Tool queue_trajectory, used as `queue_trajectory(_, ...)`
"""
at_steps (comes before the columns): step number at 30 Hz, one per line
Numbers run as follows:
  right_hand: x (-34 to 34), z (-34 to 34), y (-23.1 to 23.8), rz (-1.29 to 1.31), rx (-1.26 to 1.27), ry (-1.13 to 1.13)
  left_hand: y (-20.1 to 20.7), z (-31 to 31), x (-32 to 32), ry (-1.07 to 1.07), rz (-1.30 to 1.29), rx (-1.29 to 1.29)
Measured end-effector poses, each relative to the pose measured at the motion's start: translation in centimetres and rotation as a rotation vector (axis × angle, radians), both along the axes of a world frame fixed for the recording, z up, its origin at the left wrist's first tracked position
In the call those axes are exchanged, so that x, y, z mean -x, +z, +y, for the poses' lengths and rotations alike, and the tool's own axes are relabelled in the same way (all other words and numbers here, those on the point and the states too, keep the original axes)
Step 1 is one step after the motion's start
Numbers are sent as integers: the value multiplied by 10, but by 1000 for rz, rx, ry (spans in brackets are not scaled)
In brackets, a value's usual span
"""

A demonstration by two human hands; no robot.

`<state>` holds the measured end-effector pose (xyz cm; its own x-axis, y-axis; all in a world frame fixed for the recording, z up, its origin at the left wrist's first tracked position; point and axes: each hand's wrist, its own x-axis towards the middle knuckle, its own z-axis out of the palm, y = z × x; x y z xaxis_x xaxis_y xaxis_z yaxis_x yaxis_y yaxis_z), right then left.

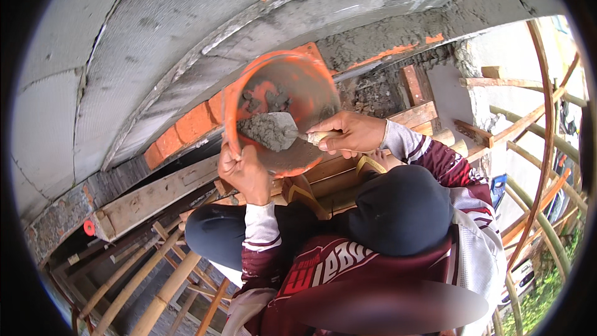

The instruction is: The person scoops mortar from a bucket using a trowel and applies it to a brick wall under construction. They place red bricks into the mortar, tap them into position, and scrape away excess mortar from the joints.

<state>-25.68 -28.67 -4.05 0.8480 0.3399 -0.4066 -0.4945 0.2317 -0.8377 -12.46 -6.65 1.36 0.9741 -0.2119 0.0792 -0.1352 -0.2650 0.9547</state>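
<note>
Head: trowel [288,130] in right hand [356,132]

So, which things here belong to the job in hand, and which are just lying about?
In use:
trowel, held in the right grip
wet mortar, on the blade and in the bucket
orange bucket, rim held by the left grip

Around, not handled:
wooden beam
bamboo poles
blue object, too small to identify

We saw wooden planks [336,182] laid side by side near the orange bucket [306,87], and two sandalled feet [303,194] stood on them beside that bucket.
</note>
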Motion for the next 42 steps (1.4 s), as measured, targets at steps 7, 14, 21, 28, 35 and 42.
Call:
queue_trajectory(7, 70, -97, 28, -153, 463, -224, -15, 13, 3, 129, 274, 141)
queue_trajectory(14, 118, -180, -22, 181, 1847, -187, -5, 0, 7, 122, 275, 204)
queue_trajectory(21, 144, -172, -76, 456, 1370, -759, 10, -13, 13, 175, 340, 156)
queue_trajectory(28, 96, -132, -130, 448, 245, -1106, -2, -4, 6, 124, 269, 152)
queue_trajectory(35, 67, -55, -123, 218, 1125, -690, -14, 9, 0, 111, 234, 152)
queue_trajectory(42, 30, -51, -87, 245, 1336, -263, -16, -2, 5, 87, 194, 126)
